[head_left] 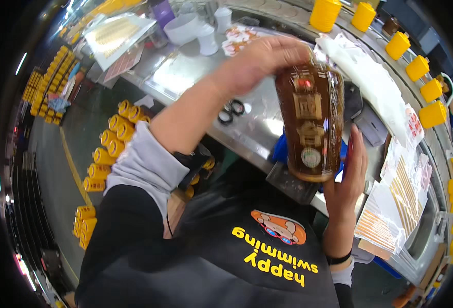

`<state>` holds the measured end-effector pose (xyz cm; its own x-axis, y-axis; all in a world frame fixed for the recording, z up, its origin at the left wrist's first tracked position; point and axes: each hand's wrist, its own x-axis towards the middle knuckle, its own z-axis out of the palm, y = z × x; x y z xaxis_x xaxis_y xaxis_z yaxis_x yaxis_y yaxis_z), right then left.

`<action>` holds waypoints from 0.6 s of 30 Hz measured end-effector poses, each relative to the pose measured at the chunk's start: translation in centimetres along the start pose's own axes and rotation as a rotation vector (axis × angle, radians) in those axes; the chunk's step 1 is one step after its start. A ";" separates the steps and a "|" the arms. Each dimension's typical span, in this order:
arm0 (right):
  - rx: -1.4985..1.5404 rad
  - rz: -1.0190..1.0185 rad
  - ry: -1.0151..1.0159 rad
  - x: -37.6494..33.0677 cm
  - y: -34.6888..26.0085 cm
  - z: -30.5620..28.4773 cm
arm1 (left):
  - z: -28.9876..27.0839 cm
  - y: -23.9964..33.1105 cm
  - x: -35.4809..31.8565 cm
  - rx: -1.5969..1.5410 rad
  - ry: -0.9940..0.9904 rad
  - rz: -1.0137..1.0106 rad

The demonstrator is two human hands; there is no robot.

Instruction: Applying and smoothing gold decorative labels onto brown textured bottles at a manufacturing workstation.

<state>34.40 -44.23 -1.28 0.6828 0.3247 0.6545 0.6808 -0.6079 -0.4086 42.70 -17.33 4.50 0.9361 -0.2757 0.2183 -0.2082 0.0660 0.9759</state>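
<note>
A tall, glossy brown jar (313, 123) with raised panels and a round pale sticker stands out in front of me, slightly tilted, above the table's near edge. My left hand (259, 59) reaches across from the left and closes over the top of the jar. Motion blurs its fingers. Beside the jar's lower right side is my right hand (347, 177), its fingers stretched upward and apart from the wall. Its thumb lies at the base. Behind the jar, partly hidden, is something blue (280, 149).
A metal table (257, 126) holds black rings (231, 111), white containers (206, 38) and crumpled white plastic film (370, 77). Sheets of tan strips (396, 205) lie at the right. Yellow jars (418, 68) line the far ledge; more yellow jars (103, 156) stand on the floor at left.
</note>
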 end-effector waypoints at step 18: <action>0.007 -0.144 -0.511 12.7 1.4 3.5 | 2.3 -0.9 -3.9 1.100 0.519 0.293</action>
<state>44.90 -38.41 4.21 0.6232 0.7175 0.3112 0.7778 -0.5270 -0.3425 38.57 -18.48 2.79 0.7636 0.0407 0.6444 -0.3194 -0.8436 0.4317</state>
